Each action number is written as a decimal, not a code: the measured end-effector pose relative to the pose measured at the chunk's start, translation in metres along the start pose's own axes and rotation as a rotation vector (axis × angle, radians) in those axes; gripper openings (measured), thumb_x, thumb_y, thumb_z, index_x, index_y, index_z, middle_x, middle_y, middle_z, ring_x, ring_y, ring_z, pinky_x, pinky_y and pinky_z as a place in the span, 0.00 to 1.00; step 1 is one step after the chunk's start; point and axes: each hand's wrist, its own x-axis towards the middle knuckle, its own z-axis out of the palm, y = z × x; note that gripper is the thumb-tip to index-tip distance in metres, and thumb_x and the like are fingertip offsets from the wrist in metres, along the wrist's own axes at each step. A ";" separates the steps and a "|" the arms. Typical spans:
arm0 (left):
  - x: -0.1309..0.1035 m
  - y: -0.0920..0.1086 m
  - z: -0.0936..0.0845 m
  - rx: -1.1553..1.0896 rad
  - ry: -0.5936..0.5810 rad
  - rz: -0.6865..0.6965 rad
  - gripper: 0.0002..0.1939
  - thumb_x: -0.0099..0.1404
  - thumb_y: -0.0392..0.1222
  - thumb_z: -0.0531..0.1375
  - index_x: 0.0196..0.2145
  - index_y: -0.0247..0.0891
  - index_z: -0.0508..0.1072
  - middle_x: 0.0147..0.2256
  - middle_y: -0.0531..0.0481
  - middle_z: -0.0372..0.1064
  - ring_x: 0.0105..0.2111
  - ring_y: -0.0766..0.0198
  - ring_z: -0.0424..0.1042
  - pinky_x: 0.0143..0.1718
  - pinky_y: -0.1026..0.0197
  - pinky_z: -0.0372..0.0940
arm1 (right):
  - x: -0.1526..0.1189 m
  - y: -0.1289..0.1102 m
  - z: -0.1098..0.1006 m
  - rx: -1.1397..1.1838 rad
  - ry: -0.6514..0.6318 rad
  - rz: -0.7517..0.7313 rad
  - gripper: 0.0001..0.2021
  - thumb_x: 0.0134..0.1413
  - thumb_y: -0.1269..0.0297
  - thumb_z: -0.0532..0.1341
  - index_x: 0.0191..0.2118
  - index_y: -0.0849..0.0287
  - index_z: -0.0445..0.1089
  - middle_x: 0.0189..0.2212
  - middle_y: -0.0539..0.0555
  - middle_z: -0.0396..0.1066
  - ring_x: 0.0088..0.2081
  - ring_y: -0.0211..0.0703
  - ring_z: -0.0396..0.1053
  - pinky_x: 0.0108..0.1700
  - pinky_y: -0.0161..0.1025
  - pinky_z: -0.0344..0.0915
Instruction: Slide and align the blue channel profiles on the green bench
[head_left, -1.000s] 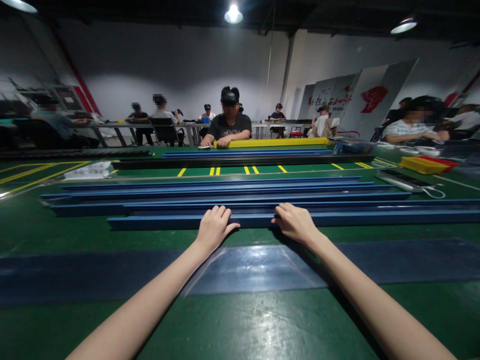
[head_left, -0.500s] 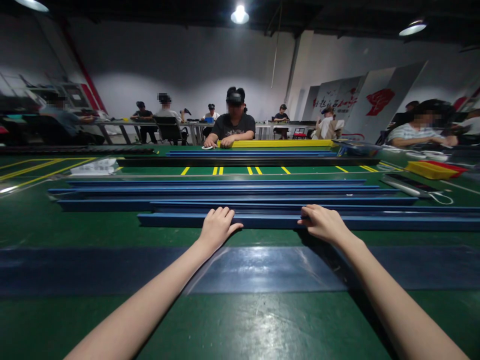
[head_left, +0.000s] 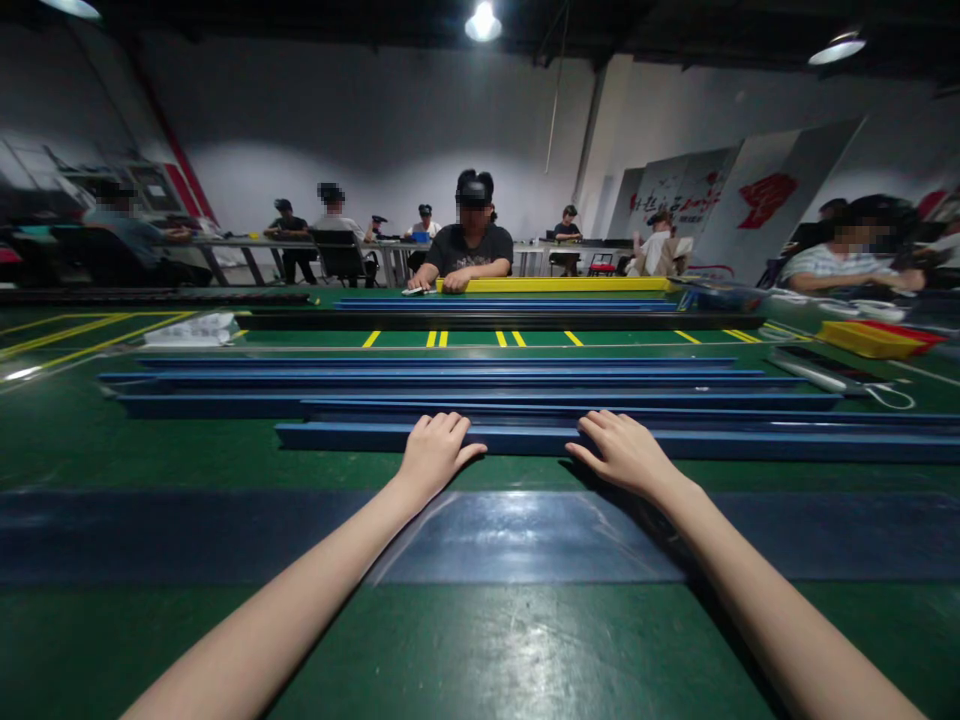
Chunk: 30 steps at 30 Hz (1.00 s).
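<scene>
A long blue channel strip [head_left: 525,441] lies across the green table in front of me, running out of view on the right. My left hand [head_left: 437,447] is on its near wall, fingers bent over the top edge and thumb stretched along the near side. To the right, my right hand [head_left: 619,448] grips the same wall, its fingers over the edge and its thumb in front. The fingertips of both hands are hidden inside the channel. Just behind lie several more blue channel strips [head_left: 480,405], parallel to this one.
A flat, shiny, bluish see-through strip [head_left: 517,535] spans the table near me. Farther back are a black strip [head_left: 495,321], a white packet [head_left: 191,330], yellow tape marks and a yellow tray [head_left: 866,338]. Across the table sits a person [head_left: 472,245] behind a yellow strip [head_left: 562,284].
My right hand has shifted slightly left along the blue channel strip, and its thumb now stretches out in front. My left hand stays in place. The view has tilted a little.
</scene>
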 end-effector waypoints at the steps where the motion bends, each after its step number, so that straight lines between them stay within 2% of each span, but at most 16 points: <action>1: 0.000 0.000 0.000 -0.005 -0.001 0.000 0.19 0.60 0.56 0.49 0.35 0.36 0.67 0.33 0.48 0.68 0.34 0.61 0.66 0.33 0.60 0.52 | 0.001 -0.001 0.002 0.011 0.010 -0.016 0.19 0.57 0.52 0.44 0.35 0.61 0.64 0.34 0.57 0.68 0.38 0.45 0.64 0.38 0.38 0.54; 7: 0.000 0.000 0.001 -0.016 -0.005 -0.003 0.19 0.61 0.56 0.49 0.35 0.37 0.67 0.34 0.48 0.69 0.36 0.61 0.66 0.33 0.60 0.52 | 0.001 -0.003 0.010 0.061 0.042 -0.041 0.18 0.57 0.53 0.44 0.37 0.61 0.64 0.37 0.57 0.68 0.39 0.45 0.64 0.40 0.38 0.54; 13: 0.000 0.000 0.001 -0.019 -0.002 -0.005 0.19 0.60 0.56 0.50 0.35 0.36 0.67 0.35 0.48 0.69 0.37 0.61 0.65 0.34 0.60 0.53 | 0.001 -0.003 0.011 0.067 0.051 -0.033 0.18 0.57 0.54 0.45 0.36 0.61 0.65 0.35 0.57 0.68 0.36 0.45 0.65 0.39 0.38 0.55; 22: 0.000 0.000 0.001 -0.019 0.007 -0.002 0.19 0.60 0.56 0.50 0.36 0.37 0.67 0.35 0.48 0.69 0.36 0.61 0.66 0.33 0.60 0.53 | 0.003 -0.009 0.011 0.103 0.068 0.015 0.18 0.58 0.54 0.44 0.37 0.61 0.65 0.37 0.57 0.68 0.38 0.44 0.64 0.39 0.38 0.54; 25: 0.000 0.000 0.002 -0.021 0.005 -0.003 0.19 0.60 0.56 0.49 0.36 0.36 0.67 0.35 0.48 0.69 0.36 0.61 0.65 0.33 0.60 0.53 | 0.006 -0.017 0.011 0.153 0.108 0.052 0.17 0.58 0.54 0.45 0.36 0.60 0.65 0.34 0.55 0.68 0.37 0.43 0.64 0.38 0.38 0.54; 30: 0.000 0.000 0.001 0.003 -0.002 -0.001 0.20 0.61 0.56 0.48 0.36 0.36 0.67 0.34 0.48 0.68 0.35 0.60 0.65 0.33 0.60 0.52 | 0.010 -0.023 0.013 0.269 0.213 0.003 0.10 0.57 0.61 0.50 0.34 0.60 0.64 0.33 0.55 0.65 0.35 0.41 0.61 0.36 0.35 0.55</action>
